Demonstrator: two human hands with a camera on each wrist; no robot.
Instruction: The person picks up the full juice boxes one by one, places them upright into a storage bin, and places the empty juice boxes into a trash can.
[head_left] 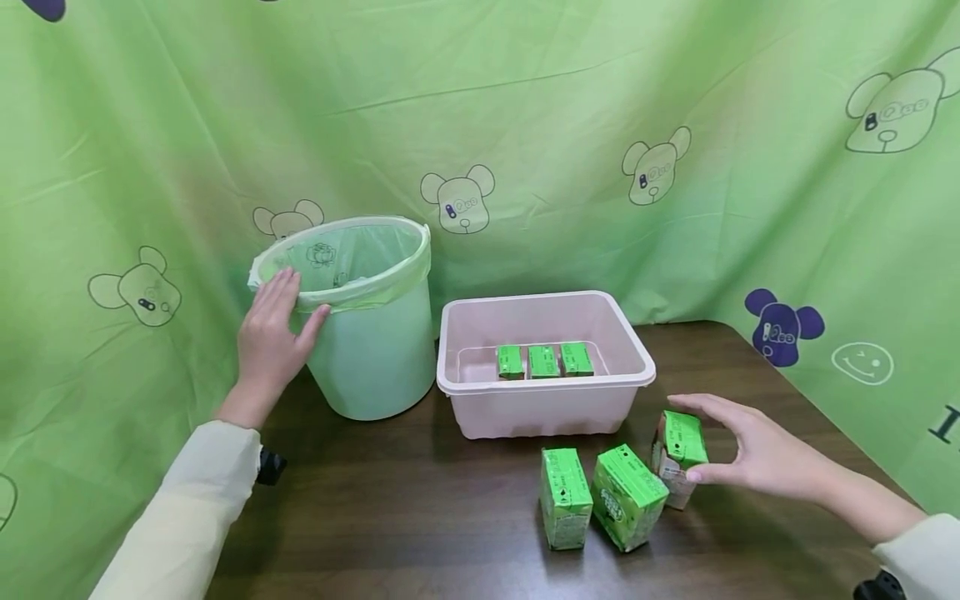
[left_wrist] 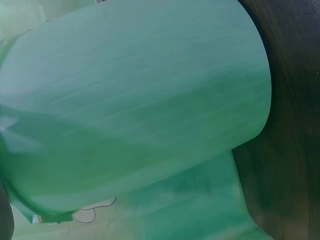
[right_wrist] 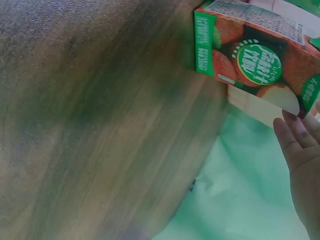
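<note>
My left hand rests against the near left rim of a pale green trash bin lined with a green bag, its fingers fairly straight and thumb spread. The bin's side fills most of the left wrist view. On the right, my right hand spreads its thumb and fingers around a green-topped juice box that stands on the table. Lychee pictures cover that juice box in the right wrist view, where the fingertips lie by its lower corner. Two more juice boxes, one left and one middle, stand beside it.
Behind the boxes sits a pink plastic basin with three green-topped boxes inside. A dark wooden table carries everything. Green printed cloth hangs around the back and sides.
</note>
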